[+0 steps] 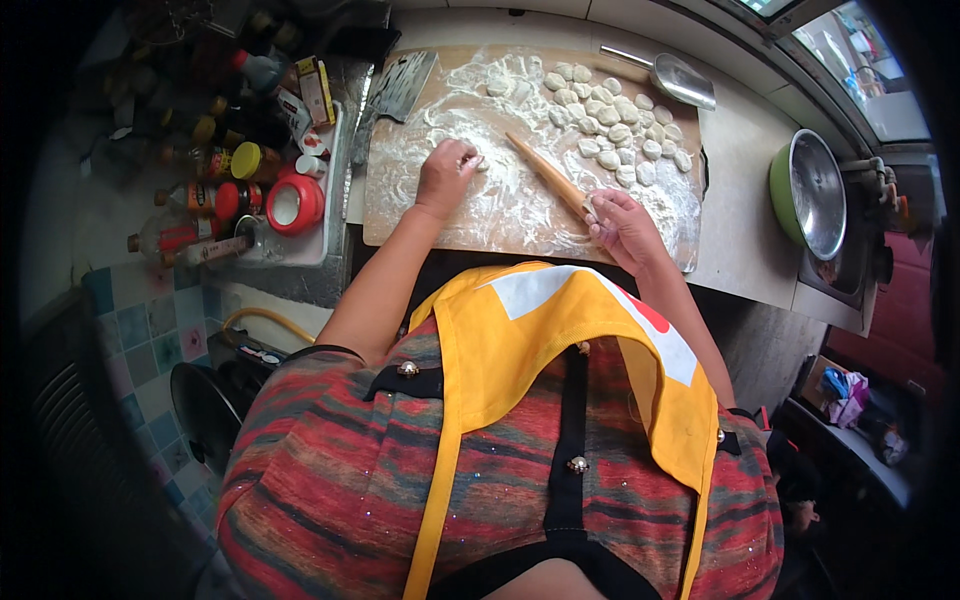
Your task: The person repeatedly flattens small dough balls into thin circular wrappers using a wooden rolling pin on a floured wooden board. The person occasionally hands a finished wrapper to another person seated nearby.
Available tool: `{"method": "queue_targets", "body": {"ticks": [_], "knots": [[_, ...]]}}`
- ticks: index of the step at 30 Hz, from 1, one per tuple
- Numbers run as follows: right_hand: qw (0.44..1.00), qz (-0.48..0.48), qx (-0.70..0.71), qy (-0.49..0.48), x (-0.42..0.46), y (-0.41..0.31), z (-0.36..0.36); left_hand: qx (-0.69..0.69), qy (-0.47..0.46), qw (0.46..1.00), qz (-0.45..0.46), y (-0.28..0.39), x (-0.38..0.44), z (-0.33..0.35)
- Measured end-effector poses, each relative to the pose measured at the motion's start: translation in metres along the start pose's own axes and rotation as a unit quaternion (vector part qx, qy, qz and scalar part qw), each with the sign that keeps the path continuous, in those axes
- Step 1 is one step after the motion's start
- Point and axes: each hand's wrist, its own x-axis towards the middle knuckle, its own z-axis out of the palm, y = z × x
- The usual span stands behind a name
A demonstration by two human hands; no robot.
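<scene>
A floured wooden board lies before me. My left hand is over its left half, fingers curled at a small piece of dough; whether they grip it I cannot tell. My right hand is at the near end of a tapered wooden rolling pin, with a small pale piece of dough between thumb and fingers. The pin slants away to the upper left. Several floured dough pieces sit at the board's upper right, and another dough piece lies apart near the top.
A broad cleaver-like metal blade rests at the board's upper left corner. A metal scoop lies across the upper right edge. A green-sided metal bowl stands on the right. Jars, bottles and a red-rimmed container crowd the left side.
</scene>
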Motion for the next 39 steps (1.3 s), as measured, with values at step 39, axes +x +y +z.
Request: {"method": "queue_targets", "body": {"ticks": [39], "knots": [[0.807,-0.242,-0.422,0.334,0.149,-0.118,-0.194,0.046,-0.103,0.969,-0.219,0.005,-0.004,0.005]]}}
